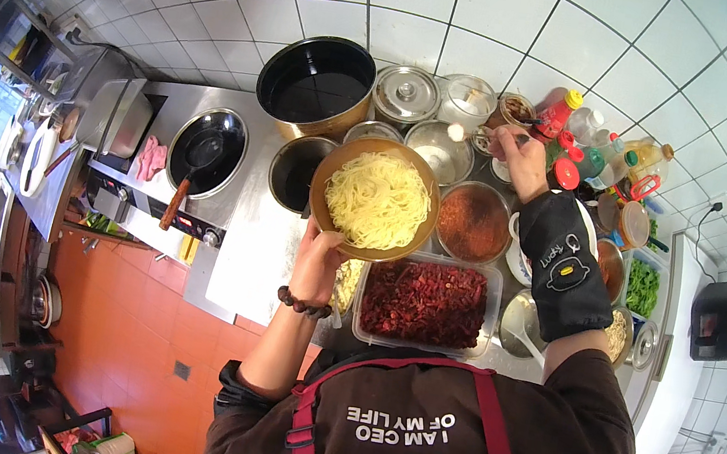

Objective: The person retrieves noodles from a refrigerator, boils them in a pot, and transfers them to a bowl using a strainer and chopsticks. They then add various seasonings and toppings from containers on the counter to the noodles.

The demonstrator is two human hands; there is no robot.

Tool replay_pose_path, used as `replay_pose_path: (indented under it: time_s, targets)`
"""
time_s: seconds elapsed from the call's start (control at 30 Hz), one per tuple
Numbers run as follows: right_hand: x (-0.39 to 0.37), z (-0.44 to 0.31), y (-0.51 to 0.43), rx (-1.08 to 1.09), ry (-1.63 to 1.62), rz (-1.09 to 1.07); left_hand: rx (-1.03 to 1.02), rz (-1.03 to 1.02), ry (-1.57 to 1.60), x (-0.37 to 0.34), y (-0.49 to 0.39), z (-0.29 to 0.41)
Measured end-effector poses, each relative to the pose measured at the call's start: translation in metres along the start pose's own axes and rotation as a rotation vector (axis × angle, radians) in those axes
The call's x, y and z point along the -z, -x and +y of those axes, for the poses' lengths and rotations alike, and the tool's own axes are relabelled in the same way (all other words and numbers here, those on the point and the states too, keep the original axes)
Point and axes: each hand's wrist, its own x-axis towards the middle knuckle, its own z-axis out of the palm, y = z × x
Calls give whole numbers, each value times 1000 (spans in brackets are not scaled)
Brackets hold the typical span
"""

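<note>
My left hand (pixel 321 259) holds the near rim of a brown bowl (pixel 429 220) filled with pale yellow noodles (pixel 378 199). The bowl is up over the counter, overlapping a dark pot (pixel 296 177). At the back right my right hand (pixel 518 160) grips the handle of a small spoon (pixel 456 132) that carries something white. The spoon hangs over the gap between a metal bowl of white powder (pixel 442 157) and a clear container (pixel 469 100). In front of the bowl lies a plastic tub of dark red chopped chillies (pixel 424 301). Right of the noodles stands a bowl of red-orange seasoning (pixel 473 222).
A large pot of dark liquid (pixel 318 84) and a lidded steel pot (pixel 407 93) stand along the tiled wall. Sauce bottles (pixel 555 118) crowd the back right. To the left, a wok with a ladle (pixel 207 152) sits on the cooktop. Green leaves (pixel 642 289) fill a box at the right.
</note>
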Motion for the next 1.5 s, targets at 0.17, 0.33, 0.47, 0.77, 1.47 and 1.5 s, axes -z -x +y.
replay_pose_path:
  time_s: [0.17,0.33,0.47,0.77,1.47,1.5]
  targets:
    - [20,-64,22,15,-259,-47,23,-29,0,0,-7,-5]
    - [32,-122,56,185,-276,-244,35,-62,34,-8,-7,1]
    - [16,-143,85,210,-255,-404,22,-90,69,-14,-5,0]
    - [15,-144,88,231,-230,-200,-6,-112,89,-22,9,5]
    - [11,-122,96,255,-297,-249,26,-104,124,-20,0,-2]
    - [14,-121,97,402,-147,-250,18,-82,144,-20,-4,-3]
